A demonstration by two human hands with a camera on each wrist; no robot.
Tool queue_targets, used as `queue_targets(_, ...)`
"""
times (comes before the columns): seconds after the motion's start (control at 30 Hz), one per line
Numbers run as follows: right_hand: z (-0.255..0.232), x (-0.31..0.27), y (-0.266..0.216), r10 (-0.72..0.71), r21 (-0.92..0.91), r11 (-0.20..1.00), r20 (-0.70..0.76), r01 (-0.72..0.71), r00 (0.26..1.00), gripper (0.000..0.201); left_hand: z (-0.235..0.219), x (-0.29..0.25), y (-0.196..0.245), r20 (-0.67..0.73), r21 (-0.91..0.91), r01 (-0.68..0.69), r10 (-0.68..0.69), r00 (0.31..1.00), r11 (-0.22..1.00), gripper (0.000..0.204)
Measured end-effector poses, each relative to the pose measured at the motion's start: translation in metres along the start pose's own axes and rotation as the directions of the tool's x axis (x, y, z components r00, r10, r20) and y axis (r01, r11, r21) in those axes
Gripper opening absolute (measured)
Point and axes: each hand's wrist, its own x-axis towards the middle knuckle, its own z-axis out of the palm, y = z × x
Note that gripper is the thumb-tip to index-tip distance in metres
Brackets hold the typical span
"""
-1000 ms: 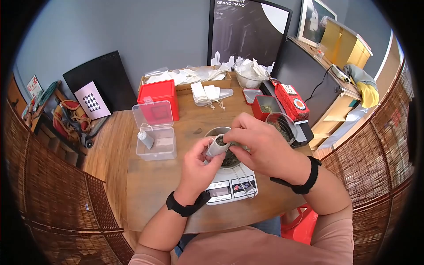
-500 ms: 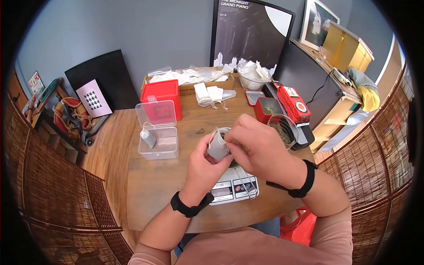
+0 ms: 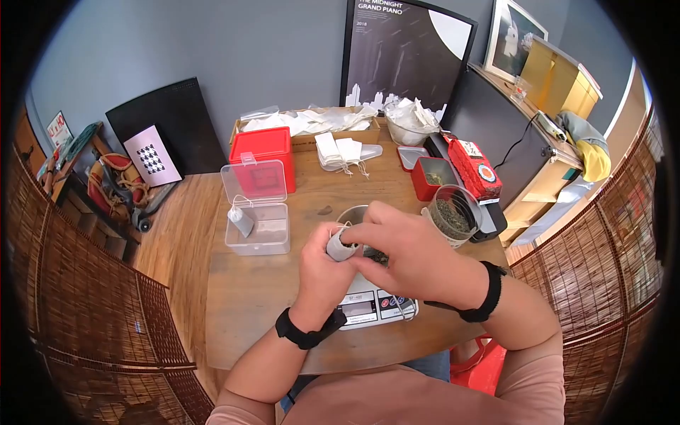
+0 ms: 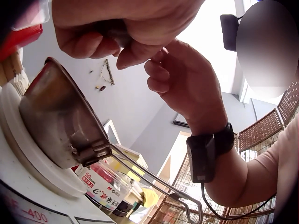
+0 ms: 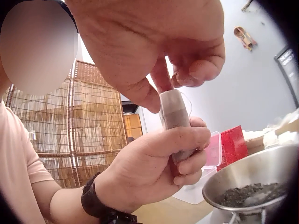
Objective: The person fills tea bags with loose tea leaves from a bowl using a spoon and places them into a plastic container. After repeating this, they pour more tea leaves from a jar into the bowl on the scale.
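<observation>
My left hand grips a small white tea bag upright, its mouth open and dark tea leaves showing inside. In the right wrist view, fingers wrap round the lower part of the bag and a thin string loops off its top. My right hand is over the mouth, with the index finger dipping in at the rim and the thumb against the outside. Below both hands, a metal pan with a wire handle holds loose tea leaves. The pan stands on a white kitchen scale.
A clear plastic box at left holds one string-tied bag. Behind it stands a red box. Flat empty bags lie farther back. At right are a tub of leaves, a red tin and a red packet.
The tea bag has tilted from its stretched-up pose to lean with its mouth towards the right hand. My right index finger has moved over onto its opening.
</observation>
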Motion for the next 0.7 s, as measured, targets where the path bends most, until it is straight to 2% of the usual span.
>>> queue_targets(0.1, -0.004, 0.002, -0.004, 0.063, 0.058, 0.996, -0.013, -0.062, 0.998, 0.021, 0.000, -0.001, 0.004, 0.002, 0.016, -0.002, 0.002, 1.000, 1.000, 0.029)
queue_targets(0.2, -0.001, 0.000, -0.003, 0.034, -0.001, 0.999, 0.032, -0.034, 0.999, 0.020, 0.000, -0.001, 0.006, 0.000, 0.009, -0.006, 0.006, 1.000, 1.000, 0.029)
queue_targets(0.37, -0.003, 0.000, -0.001, 0.027, 0.031, 0.999, 0.009, -0.028, 1.000, 0.018, 0.000, -0.001, 0.008, 0.003, -0.014, 0.001, -0.001, 1.000, 1.000, 0.028)
queue_targets(0.43, -0.006, -0.001, -0.002, 0.014, 0.036, 0.999, 0.009, -0.015, 1.000, 0.018, 0.001, 0.000, 0.009, 0.055, -0.093, 0.016, -0.011, 0.998, 0.996, 0.024)
queue_targets(0.47, -0.013, 0.001, -0.005, 0.098, 0.126, 0.987, 0.025, -0.100, 0.995, 0.019, -0.001, 0.000, 0.009, 0.053, -0.093, 0.016, -0.011, 0.999, 0.996, 0.024)
queue_targets(0.5, -0.017, 0.003, -0.006, 0.179, 0.214, 0.959, 0.048, -0.185, 0.983, 0.021, -0.003, 0.001, 0.009, 0.116, -0.090, 0.035, -0.024, 0.993, 0.995, 0.022)
queue_targets(0.53, -0.018, 0.003, -0.002, 0.179, 0.214, 0.959, 0.048, -0.185, 0.983, 0.021, -0.005, 0.001, 0.009, 0.180, -0.087, 0.053, -0.037, 0.983, 0.995, 0.019)
queue_targets(0.57, -0.019, 0.004, 0.005, 0.156, 0.249, 0.956, 0.027, -0.158, 0.987, 0.027, -0.006, 0.001, 0.011, 0.182, -0.087, 0.053, -0.036, 0.983, 0.995, 0.019)
queue_targets(0.6, -0.021, 0.005, 0.010, 0.136, 0.281, 0.951, 0.004, -0.132, 0.991, 0.034, -0.007, 0.002, 0.013, 0.251, -0.063, 0.056, -0.038, 0.967, 0.996, 0.018)
queue_targets(0.63, -0.027, 0.006, 0.011, 0.172, 0.275, 0.942, 0.101, -0.194, 0.980, 0.039, -0.007, 0.002, 0.015, 0.320, -0.040, 0.058, -0.042, 0.946, 0.998, 0.017)
queue_targets(0.67, -0.029, 0.006, 0.013, 0.178, 0.272, 0.942, 0.098, -0.198, 0.979, 0.039, -0.009, 0.002, 0.016, 0.326, -0.042, 0.059, -0.042, 0.944, 0.997, 0.017)
queue_targets(0.7, -0.028, 0.005, 0.016, 0.107, 0.314, 0.938, 0.135, -0.145, 0.985, 0.041, -0.011, 0.003, 0.016, 0.410, -0.043, 0.105, -0.079, 0.909, 0.993, 0.019)
